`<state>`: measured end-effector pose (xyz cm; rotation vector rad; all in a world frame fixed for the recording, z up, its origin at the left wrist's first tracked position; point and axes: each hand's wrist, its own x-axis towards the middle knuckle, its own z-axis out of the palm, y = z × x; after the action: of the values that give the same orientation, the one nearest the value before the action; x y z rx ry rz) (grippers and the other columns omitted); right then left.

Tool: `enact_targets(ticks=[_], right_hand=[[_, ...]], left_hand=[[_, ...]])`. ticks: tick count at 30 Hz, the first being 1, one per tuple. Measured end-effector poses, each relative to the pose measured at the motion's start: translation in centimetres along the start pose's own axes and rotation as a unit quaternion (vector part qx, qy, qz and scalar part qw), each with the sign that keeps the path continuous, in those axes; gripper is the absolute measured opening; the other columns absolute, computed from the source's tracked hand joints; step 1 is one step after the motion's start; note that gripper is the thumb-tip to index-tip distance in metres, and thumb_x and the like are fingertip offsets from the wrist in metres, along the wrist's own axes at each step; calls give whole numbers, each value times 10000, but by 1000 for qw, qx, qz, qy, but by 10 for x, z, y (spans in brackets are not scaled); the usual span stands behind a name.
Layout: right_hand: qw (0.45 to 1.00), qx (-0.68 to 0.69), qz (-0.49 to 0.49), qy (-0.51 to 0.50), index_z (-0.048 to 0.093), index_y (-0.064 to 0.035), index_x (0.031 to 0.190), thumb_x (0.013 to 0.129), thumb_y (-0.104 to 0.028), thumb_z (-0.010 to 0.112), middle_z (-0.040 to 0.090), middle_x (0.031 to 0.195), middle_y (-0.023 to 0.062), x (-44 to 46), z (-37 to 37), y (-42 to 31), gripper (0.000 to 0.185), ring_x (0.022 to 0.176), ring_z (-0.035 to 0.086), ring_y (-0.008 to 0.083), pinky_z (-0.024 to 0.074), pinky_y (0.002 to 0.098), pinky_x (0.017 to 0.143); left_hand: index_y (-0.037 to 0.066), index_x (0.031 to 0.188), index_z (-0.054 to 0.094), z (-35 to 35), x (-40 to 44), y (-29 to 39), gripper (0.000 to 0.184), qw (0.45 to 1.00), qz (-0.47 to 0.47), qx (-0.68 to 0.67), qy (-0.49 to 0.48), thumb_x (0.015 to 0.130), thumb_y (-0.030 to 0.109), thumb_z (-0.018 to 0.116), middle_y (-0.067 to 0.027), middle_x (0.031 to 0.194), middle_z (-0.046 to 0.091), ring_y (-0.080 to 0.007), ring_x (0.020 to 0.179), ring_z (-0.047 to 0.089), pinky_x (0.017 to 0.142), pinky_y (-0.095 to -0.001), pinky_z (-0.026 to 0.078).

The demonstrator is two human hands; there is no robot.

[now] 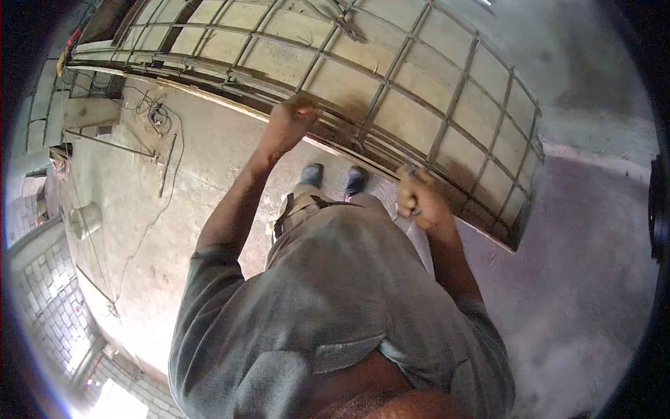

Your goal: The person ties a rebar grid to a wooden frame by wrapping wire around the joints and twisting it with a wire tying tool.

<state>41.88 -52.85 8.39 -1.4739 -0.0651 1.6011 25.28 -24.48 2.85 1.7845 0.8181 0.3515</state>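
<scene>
A grid of steel reinforcing bars (385, 82) lies across a raised wooden formwork panel (352, 70) in front of me. My left hand (289, 124) is closed at the panel's near edge, beside the lowest bars; what its fingers pinch is too blurred to name. Farther right, my right hand (421, 197) is wrapped around a small dark tool, parts of which stick out above and below the fist. That hand is just off the near edge, and the tool's kind does not show.
A dark hand tool or wire bundle (343, 24) rests on the grid's far part. Cables (157, 115) and thin rods (167, 166) lie on the concrete floor at left, near a pale bucket (86, 220). The panel's corner (515, 246) juts out at right.
</scene>
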Motion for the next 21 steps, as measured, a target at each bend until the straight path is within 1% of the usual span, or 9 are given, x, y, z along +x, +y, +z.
enact_targets(ticks=[2, 3, 5, 7, 9, 11, 15, 17, 21], right_hand=[[958, 190, -215, 26, 543, -59, 1072, 977, -283, 557, 468, 670, -16, -12, -3, -19, 244, 510, 405, 72, 363, 255, 451], [957, 189, -218, 26, 543, -59, 1072, 977, -283, 557, 468, 670, -16, -13, -9, -24, 244, 510, 405, 72, 363, 255, 451], [937, -12, -296, 186, 529, -87, 1059, 980, -260, 561, 425, 659, -41, -14, -22, -36, 192, 503, 380, 70, 358, 252, 453], [930, 7, -279, 240, 533, -103, 1041, 979, -265, 565, 413, 653, -50, -6, -36, -26, 176, 502, 374, 72, 359, 255, 456], [921, 26, -256, 293, 538, -118, 1022, 979, -270, 569, 401, 648, -59, 2, -51, -2, 161, 500, 367, 73, 360, 258, 460], [902, 279, -194, 266, 544, -120, 1016, 975, -279, 579, 394, 644, -59, 1, -62, 28, 168, 504, 372, 79, 356, 265, 459], [884, 290, -191, 313, 555, -111, 1039, 967, -282, 595, 396, 638, -51, -13, -63, 72, 191, 498, 380, 81, 348, 272, 455], [857, 315, -161, 374, 560, -119, 1019, 964, -278, 600, 381, 627, -53, -24, -61, 82, 173, 494, 386, 77, 342, 277, 450], [841, 305, -189, 406, 523, -119, 918, 967, -289, 584, 417, 637, -34, -46, -63, 82, 188, 494, 402, 98, 354, 284, 436]], left_hand=[[10, 967, 675, 17, 2, -6, 171, 998, 33, 51, -25, 881, 158, 674, -112, 889, 700, -159, 825, 640, 745, -310, 517], [4, 979, 669, 25, 6, -4, 187, 991, 67, 103, -45, 874, 158, 682, -120, 884, 695, -164, 824, 639, 742, -315, 518], [17, 997, 676, 19, 19, 12, 209, 991, 66, 80, -87, 860, 173, 695, -132, 897, 694, -191, 829, 652, 757, -333, 518], [15, 985, 689, 7, 53, 11, 196, 989, 139, 55, -13, 829, 128, 652, -197, 908, 693, -318, 883, 691, 767, -386, 525], [34, 969, 692, -18, 107, -21, 179, 956, 242, 104, 129, 847, 147, 624, -214, 898, 683, -358, 887, 679, 771, -399, 525], [43, 941, 687, -48, 145, -21, 187, 953, 194, 174, 156, 880, 178, 575, -219, 893, 679, -366, 883, 674, 773, -405, 528], [68, 957, 696, -59, 210, -39, 233, 922, 170, 328, 112, 882, 240, 557, -188, 946, 698, -354, 910, 681, 802, -431, 524], [100, 1000, 705, -46, 225, -36, 277, 874, 87, 472, 74, 854, 300, 582, -154, 1013, 707, -339, 957, 679, 854, -499, 495], [104, 1060, 689, -24, 244, -34, 386, 834, 3, 552, -14, 830, 410, 634, -174, 1073, 687, -333, 1006, 670, 874, -502, 511]])
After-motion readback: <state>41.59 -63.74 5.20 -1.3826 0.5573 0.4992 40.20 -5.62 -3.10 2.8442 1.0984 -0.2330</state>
